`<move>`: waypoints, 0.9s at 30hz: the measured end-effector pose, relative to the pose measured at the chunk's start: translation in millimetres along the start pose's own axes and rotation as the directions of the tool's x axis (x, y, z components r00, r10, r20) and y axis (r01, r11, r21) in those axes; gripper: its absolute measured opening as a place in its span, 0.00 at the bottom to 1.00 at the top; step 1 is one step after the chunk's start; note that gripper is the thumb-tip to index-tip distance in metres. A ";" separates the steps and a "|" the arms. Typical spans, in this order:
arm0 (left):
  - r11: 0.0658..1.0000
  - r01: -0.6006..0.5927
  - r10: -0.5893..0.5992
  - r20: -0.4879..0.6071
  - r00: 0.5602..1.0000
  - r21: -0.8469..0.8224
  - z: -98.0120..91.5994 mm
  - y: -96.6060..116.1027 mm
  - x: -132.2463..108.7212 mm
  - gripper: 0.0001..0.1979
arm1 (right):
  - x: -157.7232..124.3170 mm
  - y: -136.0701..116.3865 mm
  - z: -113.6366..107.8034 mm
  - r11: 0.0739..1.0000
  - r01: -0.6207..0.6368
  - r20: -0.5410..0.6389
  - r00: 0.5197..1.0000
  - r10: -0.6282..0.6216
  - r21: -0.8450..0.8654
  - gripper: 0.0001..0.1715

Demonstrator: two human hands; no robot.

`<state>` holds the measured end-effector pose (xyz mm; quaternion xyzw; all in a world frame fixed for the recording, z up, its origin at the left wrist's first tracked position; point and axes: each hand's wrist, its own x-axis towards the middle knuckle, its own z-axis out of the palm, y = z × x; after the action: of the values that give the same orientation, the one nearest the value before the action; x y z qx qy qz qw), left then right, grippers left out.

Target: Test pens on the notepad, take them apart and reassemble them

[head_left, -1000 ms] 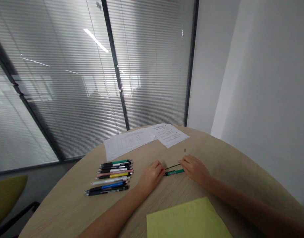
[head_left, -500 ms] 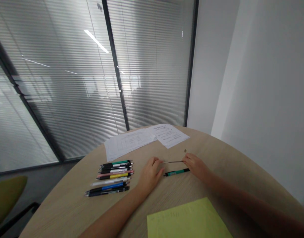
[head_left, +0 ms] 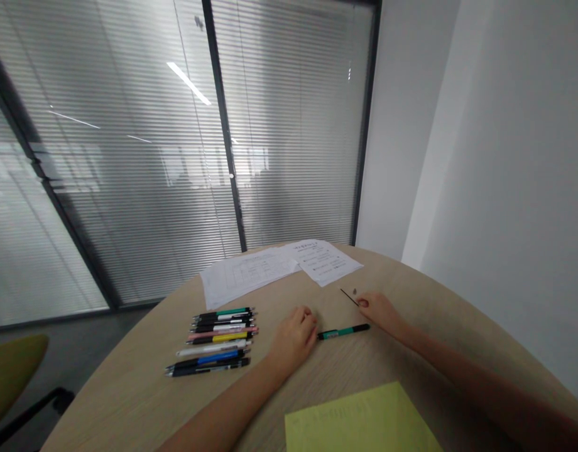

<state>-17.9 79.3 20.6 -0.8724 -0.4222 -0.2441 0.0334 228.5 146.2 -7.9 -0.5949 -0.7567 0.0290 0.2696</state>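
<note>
A green and black pen [head_left: 343, 331] lies on the round wooden table [head_left: 411, 282] between my two hands. My left hand [head_left: 294, 338] rests curled on the table, its fingertips touching the pen's left end. My right hand [head_left: 381, 312] pinches a thin black pen refill [head_left: 349, 296] that points up and to the left, away from the pen. A tiny dark part [head_left: 355, 290] lies on the table just beyond the refill.
Several pens [head_left: 213, 340] lie in a neat row to the left. Two printed white sheets [head_left: 279, 267] lie at the table's far edge. A yellow sheet [head_left: 359, 424] is near me. A yellow-green chair [head_left: 10, 383] stands at lower left, before glass walls with blinds.
My right hand has drawn the thin refill away from the pen, out to the right and up. The pen stays on the table by my left hand.
</note>
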 end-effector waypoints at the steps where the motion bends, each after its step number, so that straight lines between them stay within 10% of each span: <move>1: 1.000 -0.001 0.001 0.010 1.000 0.004 0.4 -0.2 0.1 0.07 | 1.0 0.0 1.7 1.000 0.002 0.000 1.000 -0.002 -0.009 0.14; 27: 0.996 -0.035 0.023 0.144 0.989 0.086 -6.5 7.8 1.2 0.08 | 23.6 -29.4 8.7 0.999 -0.007 -0.016 1.000 0.007 -0.038 0.14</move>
<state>-14.0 73.5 28.0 -0.8914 -0.4212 -0.1614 0.0452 195.2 161.7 4.2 -0.6027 -0.7529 0.0109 0.2642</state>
